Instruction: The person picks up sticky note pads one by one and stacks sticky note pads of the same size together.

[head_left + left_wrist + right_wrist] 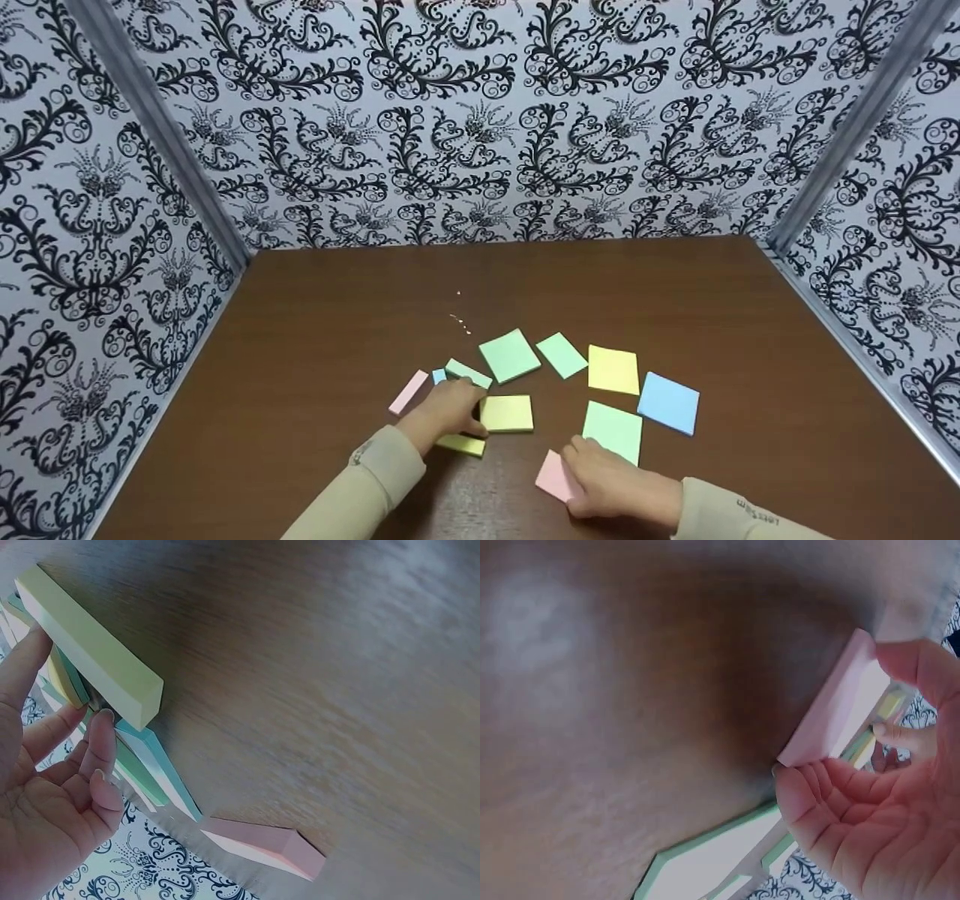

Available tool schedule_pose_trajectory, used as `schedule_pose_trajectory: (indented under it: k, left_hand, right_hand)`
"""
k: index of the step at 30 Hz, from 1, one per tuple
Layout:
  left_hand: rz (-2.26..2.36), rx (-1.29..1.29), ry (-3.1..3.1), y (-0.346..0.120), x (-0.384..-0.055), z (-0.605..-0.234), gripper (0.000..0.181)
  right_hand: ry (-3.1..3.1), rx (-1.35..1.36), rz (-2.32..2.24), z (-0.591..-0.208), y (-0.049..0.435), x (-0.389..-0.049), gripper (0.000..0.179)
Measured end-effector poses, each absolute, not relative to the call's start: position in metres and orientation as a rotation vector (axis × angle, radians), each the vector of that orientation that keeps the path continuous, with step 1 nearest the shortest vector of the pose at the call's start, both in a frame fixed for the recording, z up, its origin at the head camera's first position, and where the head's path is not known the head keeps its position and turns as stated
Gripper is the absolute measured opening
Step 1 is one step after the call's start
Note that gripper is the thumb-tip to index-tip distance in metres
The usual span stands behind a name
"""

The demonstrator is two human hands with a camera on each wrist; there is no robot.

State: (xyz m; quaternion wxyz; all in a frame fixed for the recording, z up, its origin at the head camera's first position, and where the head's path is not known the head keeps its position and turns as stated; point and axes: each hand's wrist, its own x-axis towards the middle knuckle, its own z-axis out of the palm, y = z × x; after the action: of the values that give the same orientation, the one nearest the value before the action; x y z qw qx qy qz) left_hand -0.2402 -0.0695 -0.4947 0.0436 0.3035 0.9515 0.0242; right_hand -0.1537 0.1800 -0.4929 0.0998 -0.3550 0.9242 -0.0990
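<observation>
My right hand (604,476) pinches a pink sticky note pad (553,478) between thumb and fingertips at opposite edges, low over the table. Just beyond that hand lies a large green pad (615,427). My left hand (448,409) has its thumb and index finger at the left corners of a yellow square pad (507,414), holding it by its edges. Below the left palm is a narrow yellow pad (90,645), its near end showing past the hand. Close by are a narrow green pad (469,373), a small blue pad (439,376) and a narrow pink pad (409,392).
Farther back on the brown table (337,300) lie a green square pad (510,355), a smaller green pad (562,355), a yellow pad (613,370) and a blue pad (669,403). Small white specks (461,324) dot the wood. Patterned walls (480,127) enclose the back and sides.
</observation>
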Motion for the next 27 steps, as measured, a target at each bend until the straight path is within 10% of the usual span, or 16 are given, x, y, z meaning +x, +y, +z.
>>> schedule_pose_trajectory:
  k: [15,27]
  left_hand:
    - [0.042,0.875,2.880,-0.068,-0.238,-0.493,0.046]
    - [0.041,0.914,2.895,-0.068,-0.238,-0.493,0.041]
  right_hand:
    - [2.758,-0.933,-0.331,-0.486,0.179,-0.163,0.064]
    - [2.351,-2.007,0.072,-0.482,0.195,-0.201,0.064]
